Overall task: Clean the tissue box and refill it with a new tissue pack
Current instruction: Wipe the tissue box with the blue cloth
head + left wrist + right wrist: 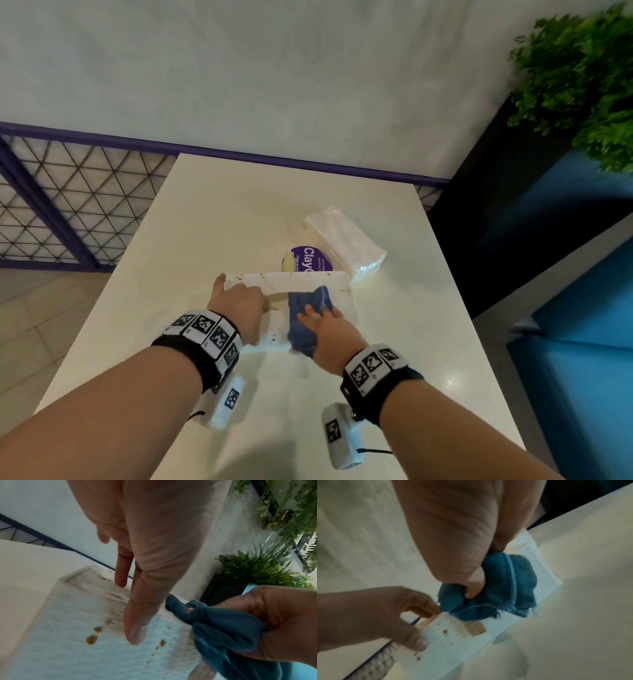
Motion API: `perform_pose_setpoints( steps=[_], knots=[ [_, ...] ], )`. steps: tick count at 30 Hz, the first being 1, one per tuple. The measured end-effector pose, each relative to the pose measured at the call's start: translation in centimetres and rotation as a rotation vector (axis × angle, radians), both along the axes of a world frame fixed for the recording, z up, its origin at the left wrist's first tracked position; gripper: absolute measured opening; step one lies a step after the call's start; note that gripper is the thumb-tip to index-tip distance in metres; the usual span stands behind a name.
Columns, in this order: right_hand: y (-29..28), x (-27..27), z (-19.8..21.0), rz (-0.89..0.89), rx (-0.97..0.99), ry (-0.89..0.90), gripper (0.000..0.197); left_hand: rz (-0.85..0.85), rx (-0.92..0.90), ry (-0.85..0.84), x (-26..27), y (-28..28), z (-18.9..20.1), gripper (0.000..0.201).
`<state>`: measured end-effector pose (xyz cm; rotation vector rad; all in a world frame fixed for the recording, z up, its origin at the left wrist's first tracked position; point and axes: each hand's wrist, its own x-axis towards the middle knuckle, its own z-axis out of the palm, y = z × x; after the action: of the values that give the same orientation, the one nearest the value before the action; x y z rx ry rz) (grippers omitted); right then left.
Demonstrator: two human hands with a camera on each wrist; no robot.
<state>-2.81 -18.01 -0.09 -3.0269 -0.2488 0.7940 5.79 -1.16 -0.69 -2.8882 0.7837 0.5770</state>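
Note:
A white tissue box [301,279] with brown stains [91,639] lies on the white table [239,212]. My left hand [239,298] rests on the box's left half, its fingers and thumb [135,628] straight. My right hand [323,320] grips a bunched blue cloth [306,308] and holds it against the box's right half, beside the slot. In the right wrist view the cloth [505,581] sits on the box [453,649], just above a brown patch. A new tissue pack [346,243] in clear wrap lies behind the box to the right.
A round purple label [311,260] and a small yellow object [288,262] sit between the box and the pack. A purple-framed mesh fence [68,205] stands at the left. Green plants [582,85] and a blue bench [582,342] are on the right.

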Motion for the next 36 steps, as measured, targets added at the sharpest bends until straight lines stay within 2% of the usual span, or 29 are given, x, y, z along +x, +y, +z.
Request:
perform_pose_setpoints(
  steps=[2,5,6,8,11,13,15,17,18,19,21,24,26,30,36],
  knots=[
    [-1.8,-0.3,1.2,0.051,-0.024,-0.006,0.062,-0.027,0.026,0.004,-0.2,0.0,0.4,0.050],
    [-5.5,-1.7,3.7,-0.008,-0.094,0.036,0.055,-0.036,0.024,0.038,-0.4,0.0,1.0,0.050],
    [-6.5,-2.1,4.5,-0.082,-0.070,0.044,0.048,-0.039,0.019,0.044,-0.4,0.1,1.1,0.051],
    [-8.1,-2.2,5.5,-0.367,0.048,0.028,0.034,-0.058,0.031,-0.004,-0.4,0.5,1.3,0.052],
    [-9.8,-1.9,7.1,-0.675,0.243,-0.182,0.017,-0.104,0.021,-0.095,-1.2,0.4,1.1,0.064],
    [-8.9,-1.6,7.7,-0.804,0.442,-0.232,0.012,-0.159,-0.016,-0.078,-2.4,-0.8,0.8,0.066],
    [-6.6,-1.0,6.7,-0.747,0.520,-0.207,0.022,-0.178,-0.043,-0.055,-3.1,-2.2,0.1,0.055],
    [-4.1,-0.9,3.9,-0.484,0.340,-0.057,0.050,-0.162,-0.040,-0.084,-3.0,-3.0,-0.3,0.047],
    [-3.0,-1.2,1.9,-0.397,0.215,0.023,0.067,-0.163,-0.035,-0.098,-2.8,-3.1,-0.4,0.046],
    [-2.2,-1.7,0.1,-0.364,0.127,0.061,0.074,-0.164,-0.031,-0.100,-2.6,-3.0,-0.4,0.046],
    [-1.7,-1.3,-2.1,-0.369,0.039,-0.016,0.074,-0.163,-0.031,-0.095,-2.4,-2.8,-0.5,0.047],
    [-2.2,1.3,-2.5,-0.388,-0.020,-0.086,0.069,-0.149,-0.040,-0.083,-2.2,-2.9,-0.4,0.050],
    [-2.0,2.3,-2.3,-0.393,0.006,-0.073,0.068,-0.156,-0.051,-0.094,-1.9,-3.0,-0.5,0.049],
    [-1.6,-0.5,-2.6,-0.261,0.120,-0.025,0.065,-0.149,-0.050,-0.088,-1.9,-2.7,-0.9,0.044],
    [-3.4,4.0,-2.0,-0.385,0.138,-0.025,0.066,-0.149,-0.022,-0.053,-1.2,-2.8,-0.9,0.049]
  ],
)
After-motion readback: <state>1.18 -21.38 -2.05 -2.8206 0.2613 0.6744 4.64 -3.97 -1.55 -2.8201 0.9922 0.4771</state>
